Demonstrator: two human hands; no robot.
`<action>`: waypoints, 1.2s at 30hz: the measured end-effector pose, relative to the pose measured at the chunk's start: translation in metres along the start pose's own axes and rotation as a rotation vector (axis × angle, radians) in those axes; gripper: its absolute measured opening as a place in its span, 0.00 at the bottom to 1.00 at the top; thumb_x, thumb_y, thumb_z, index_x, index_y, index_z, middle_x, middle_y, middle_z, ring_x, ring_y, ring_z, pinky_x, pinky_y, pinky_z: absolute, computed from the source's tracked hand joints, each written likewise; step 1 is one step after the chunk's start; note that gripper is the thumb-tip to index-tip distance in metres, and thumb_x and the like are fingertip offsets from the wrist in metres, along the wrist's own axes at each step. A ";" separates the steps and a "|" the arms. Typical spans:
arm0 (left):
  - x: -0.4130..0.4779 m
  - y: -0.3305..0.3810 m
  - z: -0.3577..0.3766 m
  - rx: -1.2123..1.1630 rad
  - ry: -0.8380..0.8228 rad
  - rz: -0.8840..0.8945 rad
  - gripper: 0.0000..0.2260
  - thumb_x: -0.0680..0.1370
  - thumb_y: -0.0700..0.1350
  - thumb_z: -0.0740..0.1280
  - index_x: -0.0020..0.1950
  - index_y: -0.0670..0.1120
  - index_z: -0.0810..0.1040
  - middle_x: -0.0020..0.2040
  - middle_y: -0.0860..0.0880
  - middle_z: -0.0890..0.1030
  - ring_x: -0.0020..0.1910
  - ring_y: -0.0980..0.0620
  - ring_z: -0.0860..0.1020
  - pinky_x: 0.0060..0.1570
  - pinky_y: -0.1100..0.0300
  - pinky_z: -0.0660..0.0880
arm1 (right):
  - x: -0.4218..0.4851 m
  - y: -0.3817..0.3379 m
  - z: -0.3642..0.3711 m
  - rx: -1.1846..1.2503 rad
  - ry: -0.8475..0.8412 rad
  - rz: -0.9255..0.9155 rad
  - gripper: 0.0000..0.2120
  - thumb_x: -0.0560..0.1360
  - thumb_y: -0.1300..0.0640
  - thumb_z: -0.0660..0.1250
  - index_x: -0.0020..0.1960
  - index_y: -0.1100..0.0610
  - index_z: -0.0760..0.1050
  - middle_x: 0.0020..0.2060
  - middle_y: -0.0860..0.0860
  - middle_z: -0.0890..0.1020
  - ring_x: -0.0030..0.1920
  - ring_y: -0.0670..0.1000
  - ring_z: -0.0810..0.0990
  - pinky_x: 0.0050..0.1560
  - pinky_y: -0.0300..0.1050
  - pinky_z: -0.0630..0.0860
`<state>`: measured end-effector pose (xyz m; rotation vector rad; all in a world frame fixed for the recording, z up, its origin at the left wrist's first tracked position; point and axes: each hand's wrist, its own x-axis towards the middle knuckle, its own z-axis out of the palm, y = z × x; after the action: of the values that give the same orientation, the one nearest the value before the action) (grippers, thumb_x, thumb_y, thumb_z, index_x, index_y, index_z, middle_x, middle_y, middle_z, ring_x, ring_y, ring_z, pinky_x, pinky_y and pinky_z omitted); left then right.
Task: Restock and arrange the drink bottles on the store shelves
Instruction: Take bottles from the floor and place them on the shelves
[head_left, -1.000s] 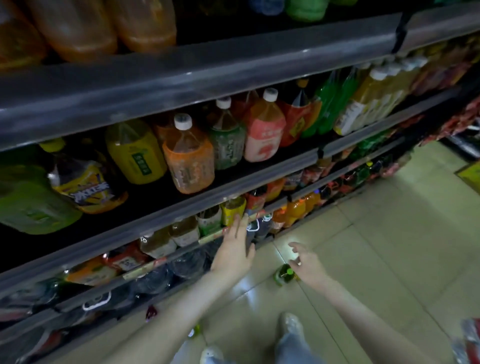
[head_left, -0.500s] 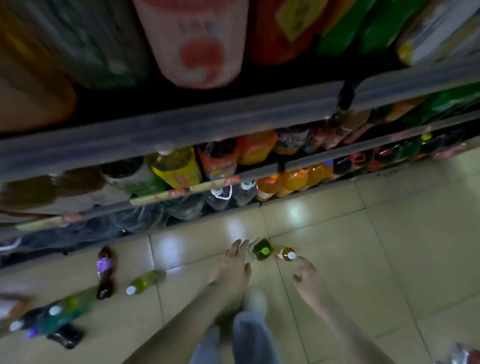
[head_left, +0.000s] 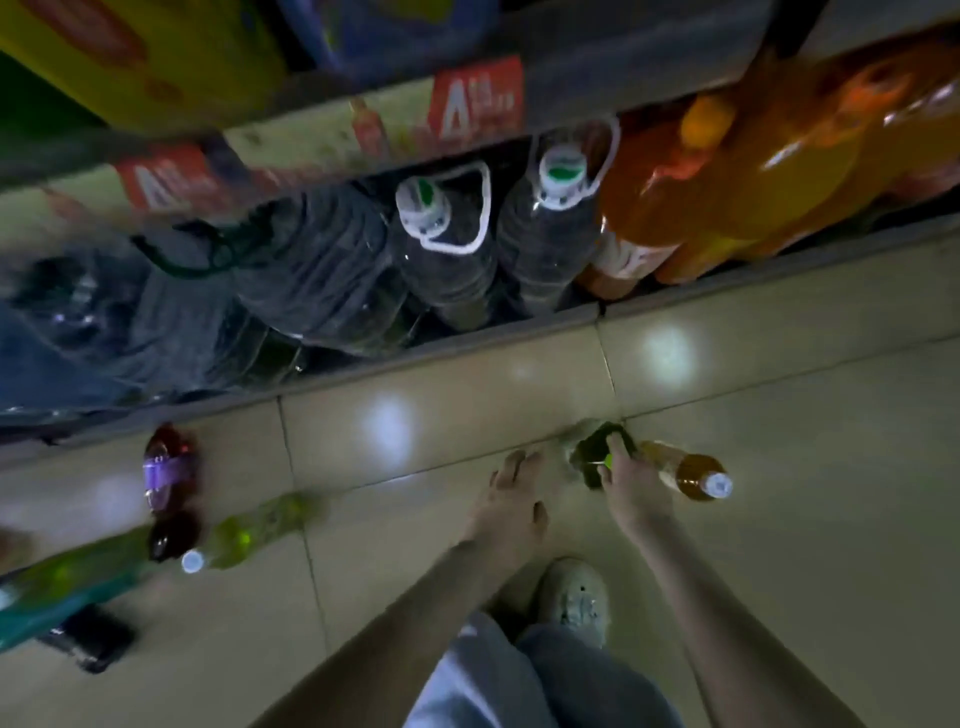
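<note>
View has dropped from the shelf faces to the floor; my right hand, open in the air a second ago, now has its grip curled onto the dark green bottle standing at 1 o'clock, touching the amber bottle lying beside it. So pickup is starting, I'd say. Left hand hovers spread and empty just left of it.

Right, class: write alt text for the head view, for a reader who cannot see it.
A person's right hand closes on a dark green bottle on the tiled floor, beside an amber bottle; the left hand hovers open. More bottles lie left, below the bottom shelf's water jugs.
</note>
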<state>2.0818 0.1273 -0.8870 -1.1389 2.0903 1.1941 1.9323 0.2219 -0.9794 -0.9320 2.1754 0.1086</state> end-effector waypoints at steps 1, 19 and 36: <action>-0.001 -0.003 0.001 0.000 0.003 -0.003 0.26 0.80 0.40 0.59 0.77 0.46 0.55 0.77 0.47 0.54 0.71 0.45 0.63 0.65 0.60 0.62 | 0.001 0.002 0.002 -0.024 0.026 -0.023 0.20 0.80 0.57 0.59 0.72 0.56 0.61 0.49 0.58 0.80 0.45 0.55 0.81 0.43 0.45 0.79; -0.311 0.107 -0.175 -0.249 0.265 0.202 0.37 0.65 0.46 0.79 0.68 0.41 0.64 0.60 0.44 0.74 0.57 0.44 0.76 0.46 0.66 0.67 | -0.385 -0.167 -0.308 0.784 0.216 -0.213 0.13 0.63 0.44 0.70 0.39 0.46 0.67 0.29 0.44 0.75 0.32 0.48 0.72 0.34 0.51 0.72; -0.605 0.087 -0.254 -0.815 0.416 0.215 0.34 0.58 0.49 0.81 0.60 0.52 0.70 0.54 0.53 0.82 0.53 0.54 0.81 0.57 0.49 0.77 | -0.573 -0.257 -0.379 0.613 -0.443 -0.685 0.47 0.56 0.44 0.79 0.69 0.45 0.60 0.63 0.46 0.76 0.59 0.41 0.78 0.57 0.34 0.74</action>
<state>2.3366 0.1912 -0.2797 -1.6419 2.0875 2.1901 2.1266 0.2395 -0.2721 -1.0931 1.2723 -0.5924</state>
